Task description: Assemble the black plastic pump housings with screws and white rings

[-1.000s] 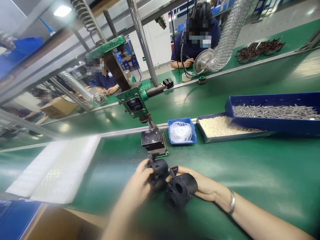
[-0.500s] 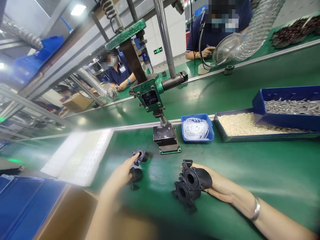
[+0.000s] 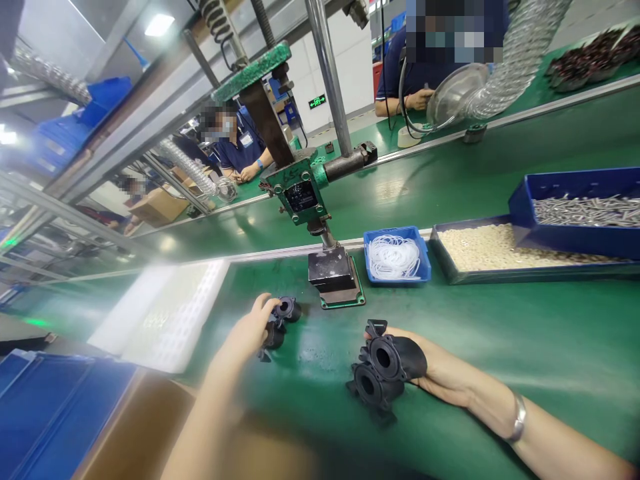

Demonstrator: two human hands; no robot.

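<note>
My right hand [image 3: 435,373] is wrapped from behind around a pair of black plastic housings: an upper housing [image 3: 407,357] and a lower housing [image 3: 390,390], their round bores facing me. Most of its fingers are hidden behind them. Further left, my left hand [image 3: 250,327] curls over another pair of black housings on the bench, the far housing [image 3: 291,309] and the near housing [image 3: 275,335]. Its index fingertip touches the rim of the far one, while the thumb is out of sight. A hand press [image 3: 330,267] stands on the bench between and behind the hands.
Behind the press's right side is a blue bin of white rings [image 3: 395,257]. Further right are a tray of cream-coloured small parts [image 3: 475,247] and a blue bin of metal pins [image 3: 585,213]. White sheets [image 3: 165,313] and a blue crate [image 3: 50,407] lie left. Co-workers sit across the belt.
The left pair of housings has shifted slightly away from me and turned, and my left index finger has moved from the bore to the rim. My right hand holds its pair almost still.
</note>
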